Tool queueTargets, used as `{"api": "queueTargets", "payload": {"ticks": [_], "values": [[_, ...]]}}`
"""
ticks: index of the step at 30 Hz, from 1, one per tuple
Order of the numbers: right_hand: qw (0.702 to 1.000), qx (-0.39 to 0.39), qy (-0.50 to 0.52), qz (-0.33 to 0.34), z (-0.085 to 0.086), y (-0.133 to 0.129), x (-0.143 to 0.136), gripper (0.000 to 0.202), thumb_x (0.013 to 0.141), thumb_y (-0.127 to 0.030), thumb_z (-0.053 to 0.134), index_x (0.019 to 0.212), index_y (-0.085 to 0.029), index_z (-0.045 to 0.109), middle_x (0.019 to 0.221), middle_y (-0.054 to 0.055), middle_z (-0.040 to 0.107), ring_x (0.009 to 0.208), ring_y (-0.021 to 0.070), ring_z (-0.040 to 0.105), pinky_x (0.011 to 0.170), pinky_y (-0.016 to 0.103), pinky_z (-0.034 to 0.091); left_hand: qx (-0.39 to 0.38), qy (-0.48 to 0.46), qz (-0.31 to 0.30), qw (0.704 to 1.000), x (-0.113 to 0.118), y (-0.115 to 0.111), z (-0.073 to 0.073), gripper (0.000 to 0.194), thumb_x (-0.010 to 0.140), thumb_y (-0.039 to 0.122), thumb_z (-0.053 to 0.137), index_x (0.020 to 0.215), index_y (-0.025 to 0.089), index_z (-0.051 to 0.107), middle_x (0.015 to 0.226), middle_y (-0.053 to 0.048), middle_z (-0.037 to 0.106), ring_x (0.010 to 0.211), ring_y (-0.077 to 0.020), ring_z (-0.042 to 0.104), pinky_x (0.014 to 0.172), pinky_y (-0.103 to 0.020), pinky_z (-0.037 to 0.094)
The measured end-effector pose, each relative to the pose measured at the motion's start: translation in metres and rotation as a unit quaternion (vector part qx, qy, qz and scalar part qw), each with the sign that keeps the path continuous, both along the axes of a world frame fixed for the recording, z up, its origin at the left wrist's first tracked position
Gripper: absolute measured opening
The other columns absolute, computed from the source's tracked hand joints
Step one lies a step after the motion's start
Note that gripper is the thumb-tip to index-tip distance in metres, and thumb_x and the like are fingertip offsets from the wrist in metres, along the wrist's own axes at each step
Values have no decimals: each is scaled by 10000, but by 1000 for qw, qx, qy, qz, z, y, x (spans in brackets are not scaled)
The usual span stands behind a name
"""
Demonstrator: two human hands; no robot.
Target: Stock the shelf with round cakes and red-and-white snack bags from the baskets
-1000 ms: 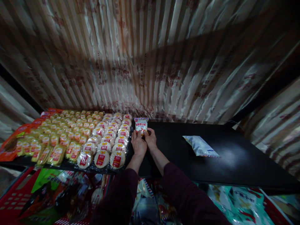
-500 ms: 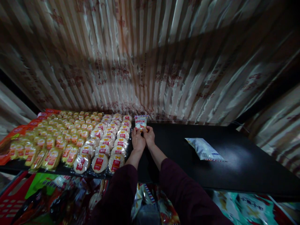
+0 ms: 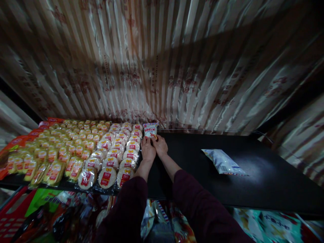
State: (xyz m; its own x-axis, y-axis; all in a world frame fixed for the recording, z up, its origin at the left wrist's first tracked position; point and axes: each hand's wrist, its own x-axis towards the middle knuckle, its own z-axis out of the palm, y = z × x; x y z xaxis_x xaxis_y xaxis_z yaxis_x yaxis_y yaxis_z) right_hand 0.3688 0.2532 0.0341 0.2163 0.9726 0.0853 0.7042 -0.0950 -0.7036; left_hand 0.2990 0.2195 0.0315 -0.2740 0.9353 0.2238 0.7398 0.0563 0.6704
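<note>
Two hands meet at one small white snack bag (image 3: 150, 130) at the far edge of a black shelf (image 3: 186, 168), just right of the rice crackers' far end. The left hand (image 3: 148, 151) has its grip closed on the bag's near left corner; the right hand (image 3: 160, 145) pinches the near right corner, its grip equally narrow. Whether the bag's underside rests on the shelf cannot be told.

A second bag, silvery-white (image 3: 224, 162), lies slantwise on the shelf, well apart to the right. To the left, wrapped round rice crackers (image 3: 107, 177) run near to far in three columns, overlapping too much for a sure count. Left of them crowd dozens of yellow packets (image 3: 54, 172), then several orange packages (image 3: 15, 143) along the left end. Below the near edge are one red basket (image 3: 11, 221) at left and at least two teal bags (image 3: 282, 226) at right.
</note>
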Motion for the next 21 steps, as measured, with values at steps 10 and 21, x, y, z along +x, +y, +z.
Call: {"api": "queueTargets", "payload": {"ticks": [10,21], "values": [[998,61,25,10,-12,4,3,445,846,-383,535,1266,-238,545,1051,109,625,941,233,611,831,340,468,16,-3,3,1000,3,4,1,400,855,118,406,1220,100,568,1369,-180,489,1325,-257,401,1119,-418,292],[994,84,53,45,-16,9,6,432,841,-327,538,1231,-149,585,1142,140,630,1020,224,605,920,334,456,13,-14,3,1000,3,3,3,408,840,130,438,1223,75,566,1396,-203,447,1362,-274,342,1134,-422,272]]}}
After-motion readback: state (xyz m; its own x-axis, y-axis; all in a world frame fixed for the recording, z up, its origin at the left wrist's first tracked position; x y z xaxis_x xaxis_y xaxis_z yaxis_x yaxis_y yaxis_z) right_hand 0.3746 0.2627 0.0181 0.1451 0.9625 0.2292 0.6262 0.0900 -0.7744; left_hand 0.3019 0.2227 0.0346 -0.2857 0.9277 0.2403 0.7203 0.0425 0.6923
